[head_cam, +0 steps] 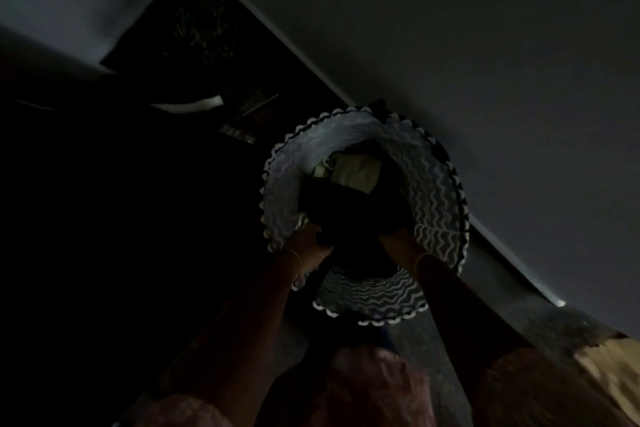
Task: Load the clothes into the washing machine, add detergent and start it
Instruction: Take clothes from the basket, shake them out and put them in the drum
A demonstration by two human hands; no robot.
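Both hands, the left hand (308, 239) and right hand (398, 241), close on dark clothes (349, 208) at the near rim of the laundry basket (436, 184); soft, light, floppy, best gathered in bunches.

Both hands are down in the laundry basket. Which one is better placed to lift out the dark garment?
Probably the left hand: its fingers look closed on the dark garment just inside the zigzag basket. The right hand also reaches it, but its grip is too dim to judge.
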